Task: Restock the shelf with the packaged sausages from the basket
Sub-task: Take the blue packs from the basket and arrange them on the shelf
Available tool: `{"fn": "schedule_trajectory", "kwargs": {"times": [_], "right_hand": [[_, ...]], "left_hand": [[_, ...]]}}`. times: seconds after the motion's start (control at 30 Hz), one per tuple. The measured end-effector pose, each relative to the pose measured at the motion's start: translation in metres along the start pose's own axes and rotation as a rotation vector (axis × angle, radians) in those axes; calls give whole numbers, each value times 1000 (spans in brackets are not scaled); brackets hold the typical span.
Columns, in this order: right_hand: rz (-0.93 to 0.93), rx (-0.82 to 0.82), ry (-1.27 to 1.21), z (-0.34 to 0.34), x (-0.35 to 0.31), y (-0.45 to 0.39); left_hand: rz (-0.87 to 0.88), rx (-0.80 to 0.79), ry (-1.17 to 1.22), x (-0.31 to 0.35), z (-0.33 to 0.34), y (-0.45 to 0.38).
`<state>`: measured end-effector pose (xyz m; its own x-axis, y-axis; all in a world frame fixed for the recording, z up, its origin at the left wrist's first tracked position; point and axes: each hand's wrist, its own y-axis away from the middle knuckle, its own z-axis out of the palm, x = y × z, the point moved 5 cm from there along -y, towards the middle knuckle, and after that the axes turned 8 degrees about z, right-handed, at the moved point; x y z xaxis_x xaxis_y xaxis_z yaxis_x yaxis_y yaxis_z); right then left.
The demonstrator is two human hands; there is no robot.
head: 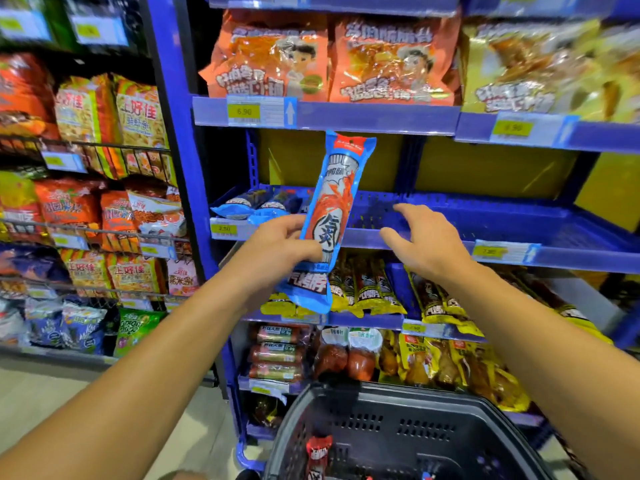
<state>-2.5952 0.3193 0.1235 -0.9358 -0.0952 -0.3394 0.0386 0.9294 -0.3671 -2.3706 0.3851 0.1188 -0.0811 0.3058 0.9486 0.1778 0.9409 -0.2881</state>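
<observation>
My left hand (282, 244) grips a long blue packaged sausage (332, 202) near its lower half, holding it upright in front of the blue middle shelf (485, 216). A few identical blue packs (254, 204) lie at that shelf's left end. My right hand (420, 242) hovers just right of the held pack, fingers spread and relaxed, holding nothing. The dark plastic basket (398, 403) sits below at the bottom of the view, with a red-topped pack (318, 452) visible inside it.
Orange snack bags (270, 60) fill the shelf above. Yellow sausage packs (367, 289) line the shelf below, with red sausages (277, 355) and more packs under those. A wire rack of chips (104, 216) stands at the left.
</observation>
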Motion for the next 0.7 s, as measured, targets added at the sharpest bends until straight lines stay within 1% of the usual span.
{"fn": "schedule_trajectory", "kwargs": {"times": [0.23,0.33,0.4,0.47,0.57,0.6,0.63,0.67,0.7], "right_hand": [[7,36,17,-13,35,7],[2,39,19,-14,41,8],[3,34,14,-14,44,8],[-1,35,16,-14,48,10],[-13,44,25,-16,52,11],[-18,47,22,-17,53,11],[-24,49,21,-17,54,11],[-30,50,21,-16,55,11],[-37,49,24,-16,56,10]], "left_hand": [[3,216,-96,10,40,-42],[-32,280,-33,15,54,-50],[-61,281,34,16,62,-54],[-71,275,35,19,69,-58],[-76,170,-6,17,78,-61],[-81,130,-79,16,78,-60],[-58,103,-235,16,74,-60],[10,87,-478,18,70,-59],[124,82,-754,22,66,-60]]}}
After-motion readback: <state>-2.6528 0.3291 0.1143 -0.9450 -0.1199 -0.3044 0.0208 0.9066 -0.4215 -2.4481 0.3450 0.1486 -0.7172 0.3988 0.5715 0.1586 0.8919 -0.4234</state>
